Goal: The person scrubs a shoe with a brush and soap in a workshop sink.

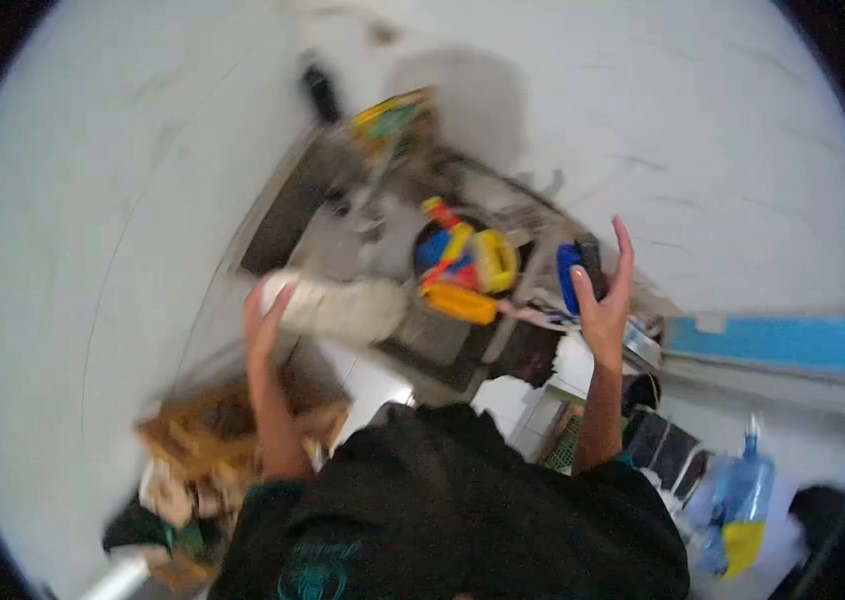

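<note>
My left hand (268, 315) is closed on the left end of a long, off-white, soft-looking bundle (353, 308); motion blur hides what kind of thing it is. The bundle lies level across the front left of a grey worktop. To the right, my right hand (605, 300) has its thumb and fingers apart, one finger stretched upward. Just behind its thumb is a blue and dark block-like object (570, 275), and I see no firm grip on it. A round dark container (421, 255) with red, yellow, blue and orange items stands between my hands.
A yellow and green box (393, 118) and a black bottle-like object (321, 90) are at the back by the wall. Wooden furniture (233, 425) stands lower left. A blue water bottle (746, 480) is at lower right, near a light-blue panel (763, 345).
</note>
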Demonstrator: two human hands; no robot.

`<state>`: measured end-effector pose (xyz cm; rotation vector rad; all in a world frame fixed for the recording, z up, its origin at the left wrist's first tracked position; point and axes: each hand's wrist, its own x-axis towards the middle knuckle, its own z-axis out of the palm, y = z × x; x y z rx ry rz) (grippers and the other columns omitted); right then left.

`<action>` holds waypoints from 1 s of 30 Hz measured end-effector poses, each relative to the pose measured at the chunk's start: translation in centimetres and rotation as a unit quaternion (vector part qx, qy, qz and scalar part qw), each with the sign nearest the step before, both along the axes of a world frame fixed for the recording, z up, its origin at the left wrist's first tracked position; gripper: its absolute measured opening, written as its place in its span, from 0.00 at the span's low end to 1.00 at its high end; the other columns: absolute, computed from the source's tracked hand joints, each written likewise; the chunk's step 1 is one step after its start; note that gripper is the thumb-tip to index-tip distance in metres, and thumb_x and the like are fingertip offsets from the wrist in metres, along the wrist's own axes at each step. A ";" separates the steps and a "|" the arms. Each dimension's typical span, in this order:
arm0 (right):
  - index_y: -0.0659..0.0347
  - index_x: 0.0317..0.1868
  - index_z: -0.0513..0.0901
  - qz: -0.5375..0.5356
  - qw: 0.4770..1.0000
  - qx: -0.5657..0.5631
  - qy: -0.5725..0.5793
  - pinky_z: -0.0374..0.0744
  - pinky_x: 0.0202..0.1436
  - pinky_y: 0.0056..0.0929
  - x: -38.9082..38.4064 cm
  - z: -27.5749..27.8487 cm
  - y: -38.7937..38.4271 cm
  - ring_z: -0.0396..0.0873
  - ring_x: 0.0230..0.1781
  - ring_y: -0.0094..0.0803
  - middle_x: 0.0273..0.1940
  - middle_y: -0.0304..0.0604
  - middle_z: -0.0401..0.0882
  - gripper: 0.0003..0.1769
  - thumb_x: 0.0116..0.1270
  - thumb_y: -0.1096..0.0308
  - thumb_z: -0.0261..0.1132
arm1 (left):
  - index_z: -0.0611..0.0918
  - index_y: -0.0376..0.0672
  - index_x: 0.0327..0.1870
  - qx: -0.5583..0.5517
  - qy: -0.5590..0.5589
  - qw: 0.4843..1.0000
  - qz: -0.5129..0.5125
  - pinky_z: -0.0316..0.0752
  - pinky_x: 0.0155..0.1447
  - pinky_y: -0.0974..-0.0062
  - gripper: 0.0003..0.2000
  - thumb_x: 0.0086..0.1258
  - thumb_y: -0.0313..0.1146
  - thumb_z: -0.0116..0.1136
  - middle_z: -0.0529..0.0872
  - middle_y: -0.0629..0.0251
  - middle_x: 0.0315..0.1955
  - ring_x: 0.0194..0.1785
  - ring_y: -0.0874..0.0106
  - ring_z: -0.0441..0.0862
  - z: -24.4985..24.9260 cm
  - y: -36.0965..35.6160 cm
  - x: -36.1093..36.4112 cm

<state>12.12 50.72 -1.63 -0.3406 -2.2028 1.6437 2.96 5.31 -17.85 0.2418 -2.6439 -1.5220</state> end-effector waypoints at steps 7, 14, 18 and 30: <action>0.62 0.78 0.41 -0.254 0.926 0.279 0.012 0.80 0.36 0.40 3.0 13.6 15.7 0.85 0.31 0.50 0.33 0.65 0.82 0.59 0.60 0.52 0.73 | 0.80 0.33 0.53 -0.047 0.086 0.981 -0.169 0.74 0.55 0.64 0.21 0.68 0.42 0.64 0.84 0.55 0.44 0.48 0.63 0.80 -1.6 0.0 -4.5; 0.65 0.77 0.37 -0.398 0.815 0.417 -0.062 0.79 0.53 0.41 9.5 22.5 30.7 0.83 0.48 0.58 0.49 0.71 0.80 0.64 0.59 0.41 0.71 | 0.82 0.38 0.54 -0.075 -0.004 0.980 -0.186 0.74 0.60 0.64 0.21 0.70 0.47 0.59 0.86 0.57 0.50 0.53 0.61 0.82 3.0 4.0 -4.5; 0.65 0.77 0.37 -0.401 0.779 0.471 -0.104 0.72 0.65 0.42 12.4 23.6 35.9 0.73 0.63 0.59 0.64 0.73 0.67 0.67 0.56 0.36 0.71 | 0.80 0.33 0.55 -0.161 0.028 0.973 -0.162 0.74 0.59 0.60 0.25 0.65 0.45 0.66 0.84 0.50 0.49 0.53 0.56 0.81 -2.1 3.1 -7.0; 0.61 0.68 0.69 -0.373 0.763 0.460 -0.259 0.77 0.44 0.38 13.1 19.0 41.0 0.80 0.38 0.35 0.39 0.47 0.82 0.45 0.60 0.38 0.67 | 0.83 0.33 0.50 -0.117 0.032 0.976 -0.179 0.76 0.55 0.67 0.23 0.60 0.40 0.72 0.87 0.52 0.45 0.48 0.62 0.85 0.8 4.8 -6.0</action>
